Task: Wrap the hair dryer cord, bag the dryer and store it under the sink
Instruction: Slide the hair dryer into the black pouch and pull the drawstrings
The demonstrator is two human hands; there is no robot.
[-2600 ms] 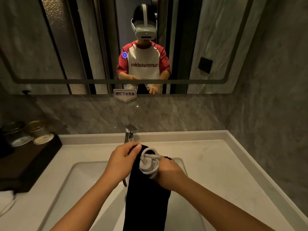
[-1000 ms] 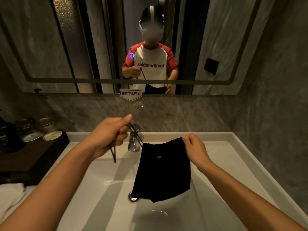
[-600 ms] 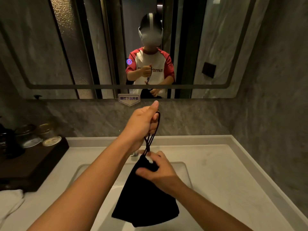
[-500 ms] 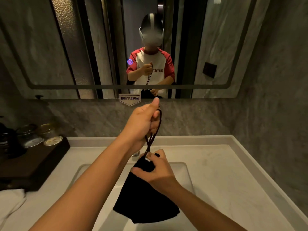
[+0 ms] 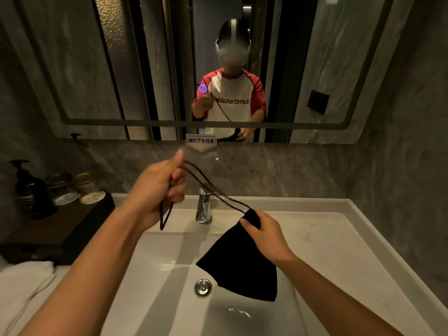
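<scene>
A black drawstring bag [image 5: 240,265] hangs over the white sink basin [image 5: 155,294], its neck gathered tight. My right hand [image 5: 264,232] grips that cinched neck. My left hand [image 5: 160,184] is raised up and to the left, fist closed on the dark drawstring [image 5: 213,190], which runs taut from it down to the bag's neck; a loop of the string dangles below my left fist. The hair dryer is hidden inside the bag.
A chrome faucet [image 5: 203,206] stands behind the basin and a drain plug [image 5: 203,287] sits at its bottom. A dark tray [image 5: 55,229] with jars and a pump bottle is on the left counter. White towel [image 5: 21,284] lies at the near left. Mirror above.
My left hand has pulled the drawstring out to the left, and my right hand has carried the bag's neck rightward. The string between them is longer and slanted now instead of vertical.
</scene>
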